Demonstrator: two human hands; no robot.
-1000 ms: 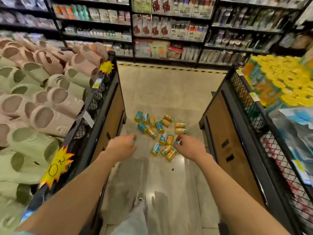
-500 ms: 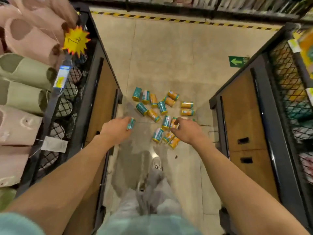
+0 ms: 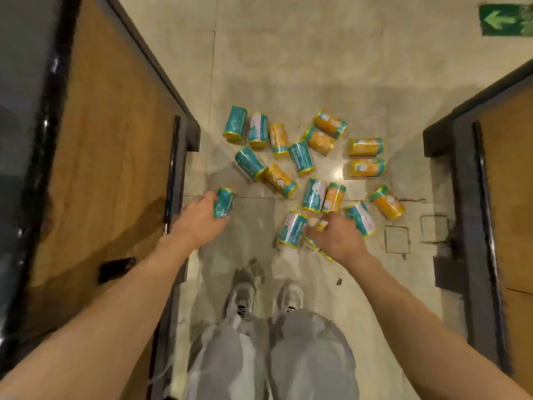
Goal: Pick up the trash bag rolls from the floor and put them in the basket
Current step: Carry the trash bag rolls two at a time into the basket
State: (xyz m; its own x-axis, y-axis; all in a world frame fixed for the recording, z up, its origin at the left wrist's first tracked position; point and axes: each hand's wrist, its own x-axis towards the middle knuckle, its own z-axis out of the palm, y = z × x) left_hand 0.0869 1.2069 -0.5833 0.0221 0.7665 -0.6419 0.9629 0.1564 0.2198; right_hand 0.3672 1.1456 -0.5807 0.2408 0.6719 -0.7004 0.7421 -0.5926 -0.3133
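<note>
Nearest, at 6 o'clock, grey trousers and pale shoes (image 3: 241,298) stand on the glossy tiled floor (image 3: 288,67). Just beyond, the left hand (image 3: 199,217) has its fingers wrapped round a teal roll (image 3: 223,202), lifted clear, probably so it can go to the basket, which is out of view. At 4 o'clock from it the right hand (image 3: 336,238) reaches into the pile, fingers curled on a small orange roll (image 3: 322,224); how firmly, I cannot tell. Further on, the rolls (image 3: 300,155) lie scattered: short cylinders in shiny teal or orange wrap. Wood-panelled stands (image 3: 115,140) flank the aisle at 9 and 3 o'clock.
</note>
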